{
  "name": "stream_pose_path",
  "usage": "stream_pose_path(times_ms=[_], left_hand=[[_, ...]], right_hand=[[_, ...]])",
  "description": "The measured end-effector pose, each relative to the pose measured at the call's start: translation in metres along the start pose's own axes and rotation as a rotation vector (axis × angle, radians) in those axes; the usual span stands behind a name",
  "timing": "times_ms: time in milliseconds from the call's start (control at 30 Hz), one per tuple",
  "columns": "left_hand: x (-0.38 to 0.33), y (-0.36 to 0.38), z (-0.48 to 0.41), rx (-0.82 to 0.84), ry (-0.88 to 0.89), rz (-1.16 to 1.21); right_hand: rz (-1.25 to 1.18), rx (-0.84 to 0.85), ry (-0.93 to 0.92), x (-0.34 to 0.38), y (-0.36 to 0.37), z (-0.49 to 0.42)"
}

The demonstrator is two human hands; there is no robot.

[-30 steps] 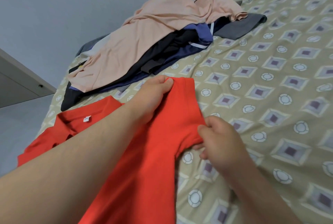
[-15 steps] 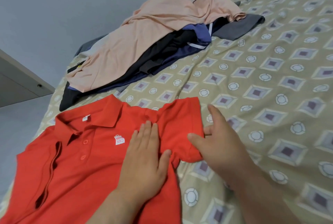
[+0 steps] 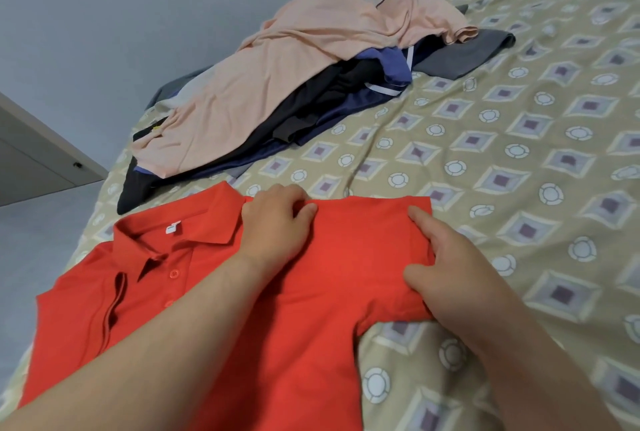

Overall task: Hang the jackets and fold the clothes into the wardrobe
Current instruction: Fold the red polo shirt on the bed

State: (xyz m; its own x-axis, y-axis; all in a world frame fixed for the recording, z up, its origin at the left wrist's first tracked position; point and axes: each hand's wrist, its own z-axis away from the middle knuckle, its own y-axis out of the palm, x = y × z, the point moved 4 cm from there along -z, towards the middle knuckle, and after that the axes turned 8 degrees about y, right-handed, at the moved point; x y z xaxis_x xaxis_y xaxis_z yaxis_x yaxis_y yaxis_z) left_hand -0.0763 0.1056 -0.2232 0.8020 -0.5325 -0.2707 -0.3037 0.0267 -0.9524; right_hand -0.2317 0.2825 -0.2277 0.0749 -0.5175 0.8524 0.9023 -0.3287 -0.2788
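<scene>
Red polo shirt (image 3: 311,292) lies front-up on the bed (image 3: 519,153), 6 o'clock, with its collar toward 10. Left hand (image 3: 273,222) grips the shoulder edge, fingers curled; right hand (image 3: 450,274) pinches the sleeve hem at 3 o'clock. Clothes pile (image 3: 311,101) at 12 o'clock, well apart — peach top (image 3: 277,77) over dark and blue garments.

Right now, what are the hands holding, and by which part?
Both hold the red polo shirt. The left hand pinches the top shoulder edge beside the collar, and the right hand has its grip on the outer end of that same sleeve.
</scene>
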Motion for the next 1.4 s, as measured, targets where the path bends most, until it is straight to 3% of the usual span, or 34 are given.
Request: stream_pose_path(times_ms=[167, 300, 400, 500, 633, 700, 800, 900, 967, 1100, 1267, 1400], left_hand=[[-0.009, 0.011, -0.010, -0.103, 0.045, 0.031], [-0.026, -0.016, 0.021, -0.343, 0.189, 0.089], [-0.027, -0.013, 0.081, -0.160, 0.319, 0.140], [-0.023, 0.014, 0.123, 0.125, 0.385, -0.079], [-0.027, 0.012, 0.119, 0.237, 0.361, -0.074], [-0.023, 0.010, 0.104, 0.298, 0.204, 0.265], [-0.017, -0.003, 0.078, 0.141, -0.374, 1.062], [-0.023, -0.012, 0.066, 0.142, -0.509, 1.339], [-0.024, -0.016, 0.064, 0.126, -0.529, 1.281], [-0.018, -0.010, 0.059, 0.005, -0.546, 1.137], [-0.012, -0.025, 0.055, -0.132, -0.467, 1.163], [0.020, -0.022, 0.060, -0.098, -0.390, 0.500]], right_hand=[[0.017, -0.025, -0.041, 0.001, 0.004, -0.001], [0.003, -0.045, -0.042, 0.002, 0.001, -0.001], [-0.001, -0.060, -0.056, 0.001, 0.002, -0.001], [-0.033, -0.052, -0.067, -0.001, 0.006, -0.006], [-0.215, 0.005, -0.182, 0.009, 0.012, 0.001], [-0.317, 0.097, -0.271, 0.016, 0.020, 0.010], [-0.332, 0.269, -0.351, 0.021, 0.040, 0.020], [-0.390, 0.438, -0.273, 0.019, 0.056, 0.021], [-0.304, 0.344, -0.285, 0.014, 0.059, 0.014], [0.120, 0.064, -0.387, 0.011, 0.057, 0.010], [0.480, 0.069, -0.520, 0.011, 0.075, 0.023], [0.591, 0.003, -0.565, 0.012, 0.086, 0.033]])
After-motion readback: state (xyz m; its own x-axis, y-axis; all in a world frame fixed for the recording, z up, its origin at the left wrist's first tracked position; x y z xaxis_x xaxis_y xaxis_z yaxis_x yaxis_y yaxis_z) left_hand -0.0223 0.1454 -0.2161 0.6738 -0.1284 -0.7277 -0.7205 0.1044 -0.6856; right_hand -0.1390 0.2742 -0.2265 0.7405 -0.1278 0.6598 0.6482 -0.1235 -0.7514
